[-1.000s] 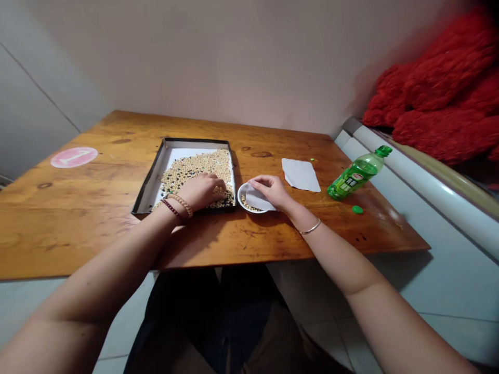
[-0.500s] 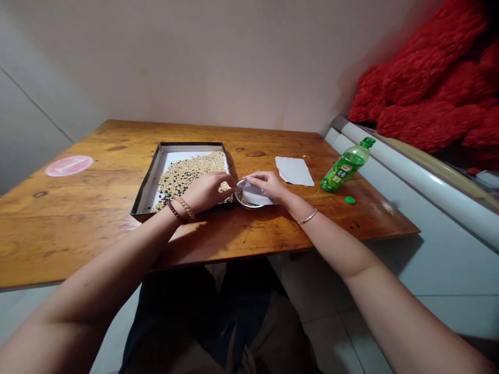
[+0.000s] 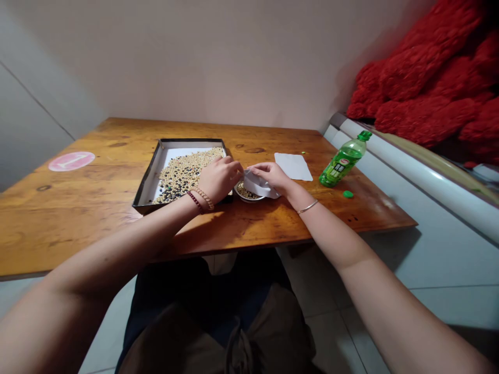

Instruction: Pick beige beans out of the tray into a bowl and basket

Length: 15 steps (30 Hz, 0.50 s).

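My right hand (image 3: 274, 176) pinches a folded piece of white paper (image 3: 260, 187) above a small white bowl (image 3: 249, 200). Mixed grains or beans show inside the bowl under the paper. At the paper's left edge, the fingers of my left hand (image 3: 220, 178) are closed and appear to grip it too; the fingertips are partly hidden. Left of the bowl lies a shallow black-edged tray (image 3: 145, 183) with a white lining. Small pale and dark beans (image 3: 177, 176) are spread across it, partly behind my left hand.
Flat on the wooden table (image 3: 97, 208) lies another white paper sheet (image 3: 293, 167). A green drink bottle (image 3: 343, 162) stands farther right, near a loose green cap (image 3: 348, 194). Red fluffy material (image 3: 421, 83) is piled at the upper right. A round pink sticker (image 3: 71, 161) marks the table's left side.
My left hand has moved right, from over the tray's edge to the paper at the bowl. The paper is now more creased and lifted, showing more of the bowl's contents.
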Motion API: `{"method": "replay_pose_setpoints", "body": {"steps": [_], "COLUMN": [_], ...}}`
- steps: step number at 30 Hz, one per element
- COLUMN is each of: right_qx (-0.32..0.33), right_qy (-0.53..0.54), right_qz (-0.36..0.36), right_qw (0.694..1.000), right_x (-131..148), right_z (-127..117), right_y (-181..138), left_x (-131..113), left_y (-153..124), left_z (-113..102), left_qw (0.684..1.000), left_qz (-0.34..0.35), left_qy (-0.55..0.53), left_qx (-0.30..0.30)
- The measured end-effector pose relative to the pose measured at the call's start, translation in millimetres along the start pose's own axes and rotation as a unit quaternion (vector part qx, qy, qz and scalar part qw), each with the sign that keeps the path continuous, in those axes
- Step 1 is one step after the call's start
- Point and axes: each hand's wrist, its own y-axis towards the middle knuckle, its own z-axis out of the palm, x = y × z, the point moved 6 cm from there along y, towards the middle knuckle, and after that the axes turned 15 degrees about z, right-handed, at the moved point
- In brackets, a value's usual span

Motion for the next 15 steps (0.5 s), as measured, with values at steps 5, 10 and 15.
{"method": "replay_pose_setpoints", "body": {"steps": [5, 10, 15], "right_qx": [-0.006, 0.002, 0.010], "right_qy": [-0.011, -0.036, -0.067], "right_qz": [-0.004, -0.016, -0.029], "right_qw": [1.000, 0.999, 0.997], "right_x": [-0.4, 2.2, 6.1], "right_z": [-0.4, 5.2, 9.7], "right_y": [2.4, -1.5, -7.0], "left_x": [-1.1, -8.6, -10.8], "left_y": [-6.2, -8.6, -9.9], "left_z": [9.1, 15.5, 9.2], "left_qw": [1.000, 0.999, 0.999], "left_qz": [0.005, 0.030, 0.019], "left_qy": [-0.018, -0.031, -0.021], "left_qx": [0.005, 0.000, -0.046]}}
